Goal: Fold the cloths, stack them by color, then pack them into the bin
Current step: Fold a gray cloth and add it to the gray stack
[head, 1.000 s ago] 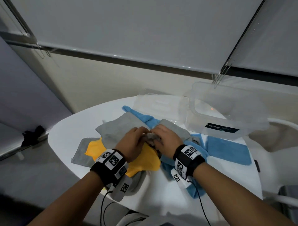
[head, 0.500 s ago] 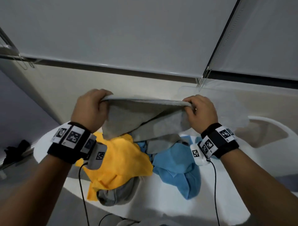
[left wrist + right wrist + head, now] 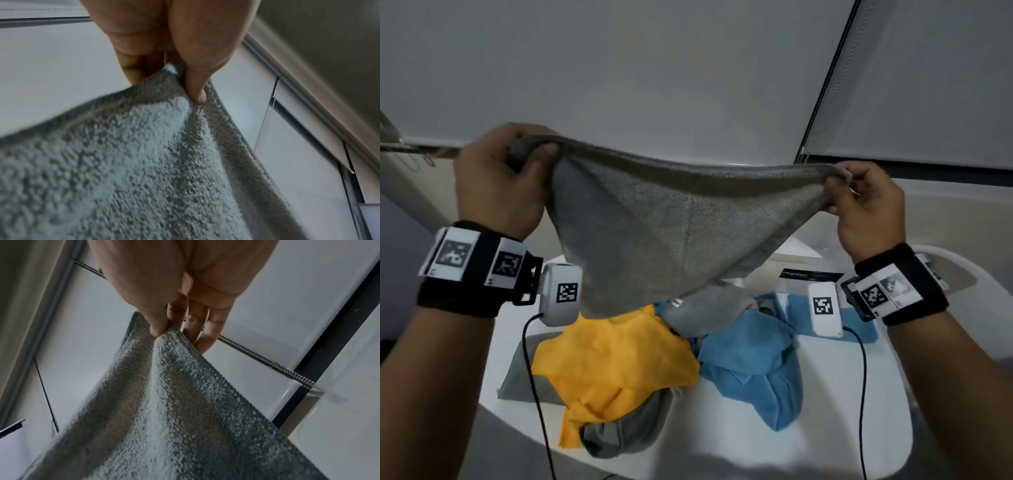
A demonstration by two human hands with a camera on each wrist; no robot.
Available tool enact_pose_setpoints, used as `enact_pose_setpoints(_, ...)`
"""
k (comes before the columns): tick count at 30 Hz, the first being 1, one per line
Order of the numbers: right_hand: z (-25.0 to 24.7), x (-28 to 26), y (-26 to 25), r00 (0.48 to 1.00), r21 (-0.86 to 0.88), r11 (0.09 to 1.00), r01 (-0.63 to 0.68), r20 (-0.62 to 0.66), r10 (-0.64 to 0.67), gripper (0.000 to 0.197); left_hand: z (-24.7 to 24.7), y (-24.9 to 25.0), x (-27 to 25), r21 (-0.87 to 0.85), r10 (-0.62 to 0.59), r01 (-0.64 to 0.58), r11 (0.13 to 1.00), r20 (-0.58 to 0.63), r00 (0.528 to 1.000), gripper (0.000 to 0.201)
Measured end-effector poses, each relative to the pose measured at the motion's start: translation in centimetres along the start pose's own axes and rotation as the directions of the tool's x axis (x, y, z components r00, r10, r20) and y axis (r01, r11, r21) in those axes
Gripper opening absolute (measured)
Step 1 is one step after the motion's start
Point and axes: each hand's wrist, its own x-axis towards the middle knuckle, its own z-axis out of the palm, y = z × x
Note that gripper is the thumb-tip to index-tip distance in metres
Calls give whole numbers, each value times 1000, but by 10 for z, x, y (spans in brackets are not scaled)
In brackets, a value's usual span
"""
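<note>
I hold a grey cloth (image 3: 654, 233) up in the air, spread between both hands above the table. My left hand (image 3: 530, 154) pinches its top left corner; my right hand (image 3: 842, 181) pinches its top right corner. The wrist views show the same pinches: the left hand (image 3: 185, 81) and the right hand (image 3: 164, 327) each with thumb and fingers on the grey cloth's (image 3: 133, 162) (image 3: 164, 410) edge. Below lie a yellow cloth (image 3: 613, 363), a blue cloth (image 3: 753, 363) and more grey cloths (image 3: 709, 308). The clear bin (image 3: 811, 274) is mostly hidden behind the raised cloth.
The white round table (image 3: 842, 428) carries the pile of loose cloths; a grey one (image 3: 626, 435) hangs near its front edge. Another blue cloth (image 3: 798, 305) lies flat by the bin. White roller blinds (image 3: 654, 68) fill the background. Cables hang from both wrist cameras.
Both hands took the grey cloth from the pile, lifted it and pulled apart. It now hangs stretched wider and higher than half a second ago.
</note>
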Motion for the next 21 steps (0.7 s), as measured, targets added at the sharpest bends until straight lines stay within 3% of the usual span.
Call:
enact_pose_setpoints(3, -13, -3, -5, 999, -14, 1000, 17, -42, -18, 15, 1, -9, 0, -26, 54, -53, 998, 29, 998, 24)
enact_pose_setpoints(6, -26, 1, -21, 986, -64, 992, 110, -117, -117, 12, -9, -16, 16, -110, 95, -96, 989, -18, 995, 23)
enact_pose_setpoints(9, -34, 4, -41, 964, -108, 974, 200, -155, -215, 13, -21, -43, 35, -142, 1, -6, 990, -35, 999, 35)
enact_pose_setpoints(12, -36, 7, -46, 962, -87, 975, 203, -166, -215, 10, -21, -60, 41, -154, -87, 73, 985, -88, 992, 50)
enact_pose_setpoints(15, -35, 5, -24, 978, -102, 987, 123, -156, -138, 9, 11, -25, 22, -131, -44, 34, 991, -74, 996, 27)
enact_pose_setpoints(19, -44, -12, 49, 987, -182, 979, -96, -145, 70, 5, 58, -22, -12, 41, -39, 33, 999, 155, 987, 28)
enact_pose_setpoints(21, -50, -25, 82, 973, -217, 952, -214, -137, 187, 15, 80, -39, -25, 77, -136, 120, 990, 255, 957, 24)
